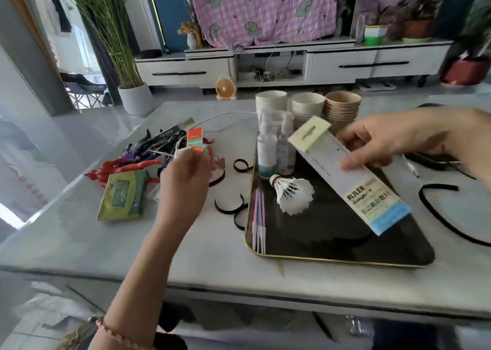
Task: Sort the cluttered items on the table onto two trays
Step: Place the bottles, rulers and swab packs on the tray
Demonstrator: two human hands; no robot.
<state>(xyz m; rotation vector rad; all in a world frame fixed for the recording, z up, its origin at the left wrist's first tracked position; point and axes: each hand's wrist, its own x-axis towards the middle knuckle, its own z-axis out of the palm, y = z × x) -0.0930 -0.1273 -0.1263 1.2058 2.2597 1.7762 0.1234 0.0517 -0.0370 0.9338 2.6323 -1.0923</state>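
Note:
My right hand [393, 142] grips a long white and blue ruler package [353, 179] and holds it tilted above the black tray with a gold rim [332, 260]. On that tray lie a white shuttlecock [293, 195], two clear spray bottles [275, 150] and three thin pastel sticks [259, 217]. My left hand [183, 179] pinches a small orange and green box [195, 139] above the clutter pile [138, 153] of red and dark items on the left of the table.
A green packet [123, 195] lies left of my left hand. Black hair bands [233, 211] lie between the pile and the tray, and a black headband [441, 214] lies at the right. Stacks of paper cups [308, 108] stand behind the tray. A white cable [223, 118] runs across the back.

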